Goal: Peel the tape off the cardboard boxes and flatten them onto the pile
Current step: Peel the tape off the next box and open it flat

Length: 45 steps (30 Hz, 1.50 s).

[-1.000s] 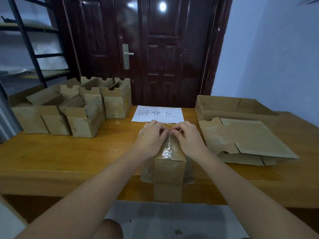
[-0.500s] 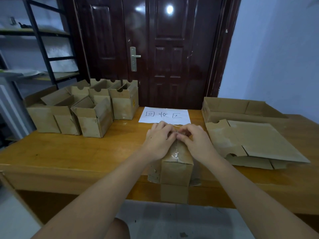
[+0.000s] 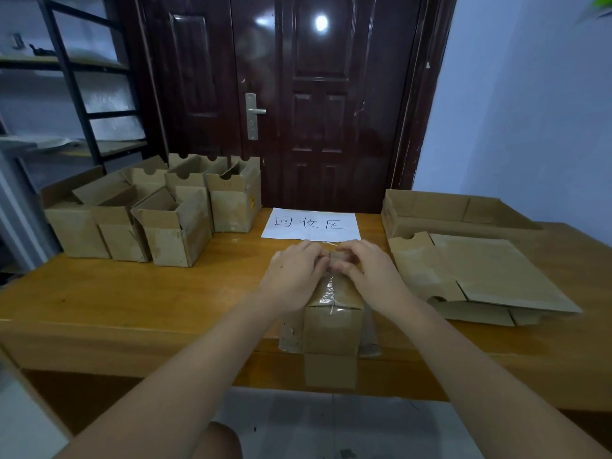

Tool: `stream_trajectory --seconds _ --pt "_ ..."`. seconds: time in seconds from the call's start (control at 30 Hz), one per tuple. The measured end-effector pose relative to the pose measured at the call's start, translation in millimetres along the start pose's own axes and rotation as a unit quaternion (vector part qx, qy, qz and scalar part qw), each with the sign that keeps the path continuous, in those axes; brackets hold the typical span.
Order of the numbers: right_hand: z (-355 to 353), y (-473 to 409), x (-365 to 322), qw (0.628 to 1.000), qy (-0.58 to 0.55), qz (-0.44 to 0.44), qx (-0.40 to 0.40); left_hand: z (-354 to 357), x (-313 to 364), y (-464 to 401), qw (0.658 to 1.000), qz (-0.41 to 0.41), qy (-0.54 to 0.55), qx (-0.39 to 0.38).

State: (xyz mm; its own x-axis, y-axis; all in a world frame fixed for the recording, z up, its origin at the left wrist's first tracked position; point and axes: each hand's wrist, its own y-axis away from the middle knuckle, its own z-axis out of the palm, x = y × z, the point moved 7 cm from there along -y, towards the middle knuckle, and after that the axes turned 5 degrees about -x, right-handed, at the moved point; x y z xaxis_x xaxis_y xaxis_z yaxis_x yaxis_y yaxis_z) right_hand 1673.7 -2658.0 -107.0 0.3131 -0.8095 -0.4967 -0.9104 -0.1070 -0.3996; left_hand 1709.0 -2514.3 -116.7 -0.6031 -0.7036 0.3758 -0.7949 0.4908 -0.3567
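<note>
A small brown cardboard box (image 3: 332, 326) stands at the table's front edge, its lower flaps hanging over the edge. Clear tape (image 3: 329, 289) runs along its top seam, wrinkled and shiny. My left hand (image 3: 294, 273) and my right hand (image 3: 367, 270) both rest on the far end of the box top, fingertips curled together at the tape's far end. Whether either hand pinches the tape is hidden by the fingers. A pile of flattened boxes (image 3: 480, 276) lies to the right of the box.
Several open cardboard boxes (image 3: 172, 223) stand at the table's back left. A white paper sign (image 3: 311, 224) with handwriting lies behind my hands. A shallow cardboard tray (image 3: 447, 210) sits at the back right. A dark door and a metal shelf stand behind the wooden table (image 3: 132, 293).
Both hands stay at the far end of the box top, fingers working slightly at the tape's end. The head view has shifted a little; the box has not moved.
</note>
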Motion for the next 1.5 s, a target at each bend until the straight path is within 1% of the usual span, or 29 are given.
stream_trajectory --seconds 0.07,0.17,0.3,0.33,0.4,0.47,0.57,0.7,0.83,0.9,0.97,1.07,1.13,1.23,1.3,1.37,1.5 --pt "-2.2 5.8 -1.0 0.999 -0.034 0.001 -0.005 0.0 0.6 0.6 1.0 0.003 -0.005 0.003" --pt "-0.4 9.6 -3.5 1.0 -0.016 0.002 -0.001 -1.0 1.6 1.6 1.0 0.007 0.018 -0.007" --pt "2.9 12.1 -2.9 1.0 0.008 -0.012 0.005 -0.1 -0.5 11.0 0.989 -0.005 0.134 -0.061" --pt "3.5 12.5 -2.6 1.0 0.015 -0.016 0.008 0.7 0.3 13.8 0.987 0.0 0.146 -0.069" --pt "3.5 11.8 -2.8 0.999 0.021 -0.026 0.014 0.5 1.6 17.1 0.986 0.001 0.158 -0.059" --pt "1.6 12.3 -4.8 0.999 0.004 -0.03 0.015 0.6 1.7 17.7 0.986 -0.011 0.159 -0.04" --pt "-3.6 17.5 -6.1 0.998 -0.053 -0.015 0.012 4.1 2.4 17.6 0.99 -0.026 0.131 -0.035" --pt "-4.3 18.6 -6.2 0.999 -0.016 -0.016 0.034 10.3 -0.4 17.0 0.986 -0.025 0.163 -0.036" --pt "-1.4 21.7 -1.8 0.999 -0.022 -0.01 0.04 11.2 -1.6 19.3 0.982 -0.007 0.182 -0.047" --pt "-1.2 25.3 -5.1 0.999 -0.004 -0.02 0.035 11.4 -0.9 19.4 0.979 -0.003 0.199 -0.044" --pt "-3.9 29.4 -10.6 0.999 -0.002 -0.032 0.031 8.9 3.6 19.9 0.978 -0.002 0.208 -0.026" --pt "-9.6 32.1 -12.3 0.998 -0.046 -0.029 0.013 8.0 7.6 21.0 0.983 0.0 0.185 0.002" --pt "-7.8 30.9 -12.3 0.999 -0.033 -0.029 0.0 8.2 8.4 20.9 0.984 0.004 0.175 0.009" --pt "-6.4 28.3 -12.2 0.999 -0.024 -0.032 0.01 4.8 9.9 22.8 0.985 -0.007 0.171 0.019" --pt "-3.6 27.6 -14.2 0.999 -0.011 -0.046 0.008 2.2 9.5 25.7 0.983 -0.01 0.18 0.019" --pt "-0.1 27.1 -13.9 0.999 -0.002 -0.041 -0.001 3.2 8.8 29.2 0.981 -0.002 0.193 0.006" --pt "-1.9 28.2 -15.6 0.999 -0.031 -0.025 -0.015 6.1 5.4 33.1 0.977 -0.011 0.213 -0.004"
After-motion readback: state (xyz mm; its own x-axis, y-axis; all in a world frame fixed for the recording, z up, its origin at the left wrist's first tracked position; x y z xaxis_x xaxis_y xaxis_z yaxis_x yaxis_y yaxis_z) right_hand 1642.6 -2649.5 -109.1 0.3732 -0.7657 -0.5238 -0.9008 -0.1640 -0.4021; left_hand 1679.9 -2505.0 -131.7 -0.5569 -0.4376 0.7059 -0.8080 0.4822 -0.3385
